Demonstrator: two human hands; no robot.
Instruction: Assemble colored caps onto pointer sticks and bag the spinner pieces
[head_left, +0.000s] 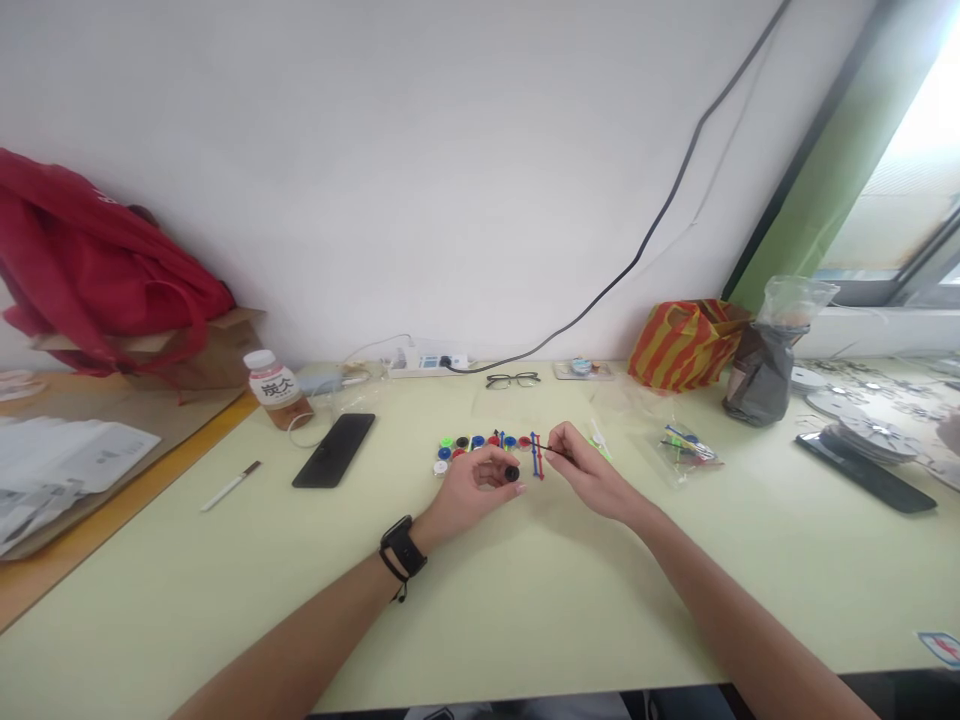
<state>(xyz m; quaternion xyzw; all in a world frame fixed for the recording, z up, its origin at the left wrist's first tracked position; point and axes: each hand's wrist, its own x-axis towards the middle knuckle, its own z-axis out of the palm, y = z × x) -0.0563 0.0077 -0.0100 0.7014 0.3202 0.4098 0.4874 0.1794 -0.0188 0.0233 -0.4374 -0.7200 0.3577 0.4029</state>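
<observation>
My left hand [480, 488], with a black watch on its wrist, pinches a small round black piece [511, 473] above the table. To its right, my right hand [583, 470] is closed on a thin black stick [550, 449] that points left toward the round piece; the two look apart. Behind my left hand lie several small round pieces in green, blue, red, black and white, such as a blue disc [445, 454]. Between my hands stand or lie thin rods, among them a blue rod [534, 455] and a red rod [539, 458].
A phone [334, 451], a pen-like stick [230, 487] and a drink bottle [277, 390] are on the left. Glasses [513, 381] and a power strip [429, 366] lie by the wall. At right are a clear bag of parts [684, 450], a striped bag [682, 345] and stacked discs [874, 435].
</observation>
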